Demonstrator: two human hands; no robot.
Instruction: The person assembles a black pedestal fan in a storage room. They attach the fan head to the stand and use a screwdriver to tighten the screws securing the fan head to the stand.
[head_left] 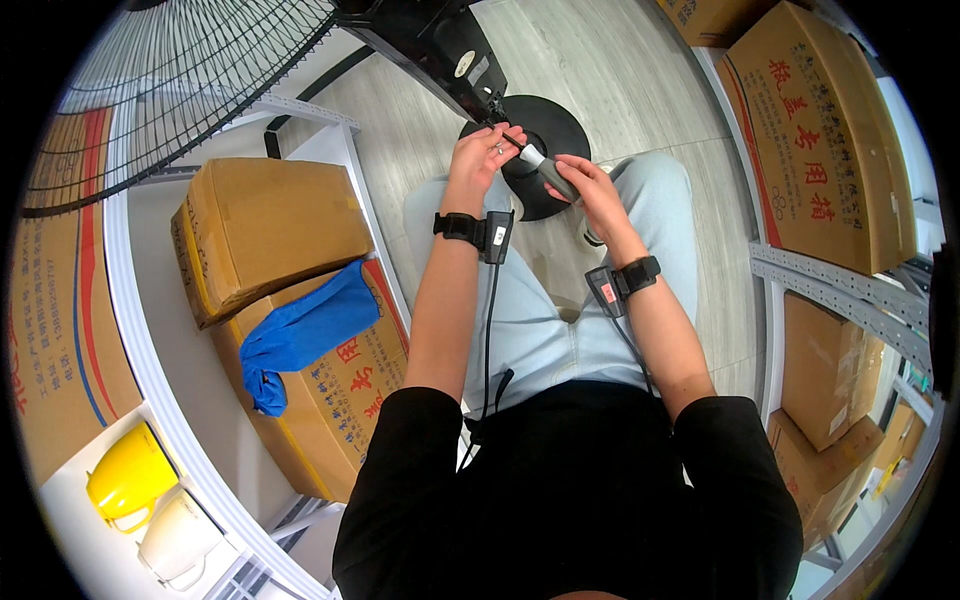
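My right hand (596,196) is closed around the grey handle of a screwdriver (556,178) with a white collar. Its dark shaft points up and left toward my left hand (487,155). The fingers of my left hand are bent together beside the shaft tip, just under the lower end of a black fan column (455,65); what they pinch is too small to make out. Below the hands, a round black base (562,140) lies on the floor. The fan's wire guard (215,80) spreads across the upper left.
Cardboard boxes (275,230) fill the left shelf, with a blue cloth (315,325) draped on one. A yellow mug (130,472) and a white mug (180,535) stand lower left. Another shelf (840,295) with large boxes (815,140) borders the right side. Wrist-band cables run along my forearms.
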